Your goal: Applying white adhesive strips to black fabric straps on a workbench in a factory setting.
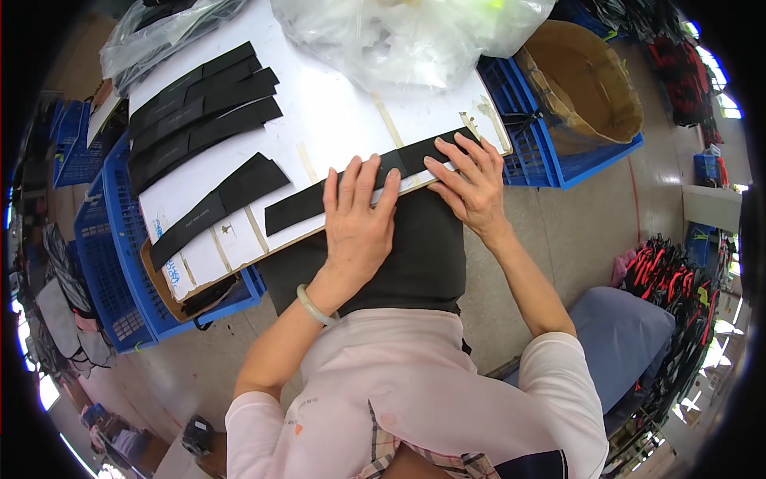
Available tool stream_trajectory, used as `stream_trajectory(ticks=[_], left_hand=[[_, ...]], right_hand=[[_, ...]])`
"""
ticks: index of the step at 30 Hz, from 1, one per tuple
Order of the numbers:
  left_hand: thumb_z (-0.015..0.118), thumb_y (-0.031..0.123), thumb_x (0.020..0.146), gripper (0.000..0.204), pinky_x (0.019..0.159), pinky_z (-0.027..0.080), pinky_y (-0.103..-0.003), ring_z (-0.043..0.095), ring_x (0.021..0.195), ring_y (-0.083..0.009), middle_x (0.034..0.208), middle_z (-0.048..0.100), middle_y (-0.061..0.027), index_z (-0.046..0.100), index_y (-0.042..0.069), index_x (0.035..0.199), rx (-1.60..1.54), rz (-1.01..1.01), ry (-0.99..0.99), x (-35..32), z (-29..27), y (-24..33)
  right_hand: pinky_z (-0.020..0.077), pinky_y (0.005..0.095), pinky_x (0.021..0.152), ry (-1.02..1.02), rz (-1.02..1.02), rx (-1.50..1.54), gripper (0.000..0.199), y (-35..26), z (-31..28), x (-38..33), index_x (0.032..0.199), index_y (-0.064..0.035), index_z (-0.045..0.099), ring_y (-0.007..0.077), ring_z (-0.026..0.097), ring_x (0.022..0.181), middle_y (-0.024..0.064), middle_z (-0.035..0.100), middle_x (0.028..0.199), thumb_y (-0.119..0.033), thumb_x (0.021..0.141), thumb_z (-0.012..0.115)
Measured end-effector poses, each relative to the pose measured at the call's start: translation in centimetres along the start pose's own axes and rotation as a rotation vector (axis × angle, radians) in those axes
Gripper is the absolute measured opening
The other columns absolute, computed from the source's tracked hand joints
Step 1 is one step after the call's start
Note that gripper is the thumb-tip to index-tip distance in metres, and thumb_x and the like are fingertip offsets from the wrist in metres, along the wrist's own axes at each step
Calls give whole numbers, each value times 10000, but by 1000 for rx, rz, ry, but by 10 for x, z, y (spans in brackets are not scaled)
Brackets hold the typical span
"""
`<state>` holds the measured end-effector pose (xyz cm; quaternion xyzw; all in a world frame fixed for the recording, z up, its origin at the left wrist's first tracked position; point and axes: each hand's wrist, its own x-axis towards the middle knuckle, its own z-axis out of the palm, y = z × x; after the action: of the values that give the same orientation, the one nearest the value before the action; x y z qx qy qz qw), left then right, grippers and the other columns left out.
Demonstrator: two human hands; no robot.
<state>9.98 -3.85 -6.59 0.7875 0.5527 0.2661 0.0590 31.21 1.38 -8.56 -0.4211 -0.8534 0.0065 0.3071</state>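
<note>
A long black fabric strip lies along the near edge of a white board. My left hand presses flat on the middle of the strip, fingers spread. My right hand rests on the strip's right end, fingers spread over it. Neither hand grips anything. A pale bangle sits on my left wrist. Another black strip lies to the left on the board.
A stack of several black strips lies at the board's far left. Clear plastic bags sit at the back. Blue crates stand left and right, a cardboard drum at the right. A bluish seat is beside me.
</note>
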Motion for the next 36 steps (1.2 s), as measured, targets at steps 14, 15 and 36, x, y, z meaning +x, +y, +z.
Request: stream_trajectory(ticks=[14, 15, 36], left_hand=[[673, 34, 780, 523, 1119, 279, -540, 375, 1365, -367, 1433, 440, -167, 543, 31, 1287, 3, 37, 27, -7, 15, 1], [666, 40, 789, 512, 1117, 280, -542, 375, 1364, -368, 1430, 443, -167, 543, 32, 1286, 24, 49, 26, -7, 15, 0], [619, 40, 796, 489, 1089, 319, -525, 433, 1311, -357, 1362, 497, -163, 571, 56, 1282, 54, 67, 116, -9, 21, -3]], right_hand=[[291, 438, 1075, 62, 11, 33, 339, 7, 9, -5, 1093, -203, 730, 229, 507, 1229, -12, 637, 1250, -281, 764, 758], [291, 438, 1075, 61, 4, 40, 339, 6, 9, -5, 1093, -203, 730, 229, 507, 1229, -12, 637, 1250, -281, 764, 758], [274, 436, 1098, 53, 9, 16, 325, 5, 12, -7, 1102, -198, 734, 229, 498, 1244, 3, 643, 1244, -279, 788, 744]])
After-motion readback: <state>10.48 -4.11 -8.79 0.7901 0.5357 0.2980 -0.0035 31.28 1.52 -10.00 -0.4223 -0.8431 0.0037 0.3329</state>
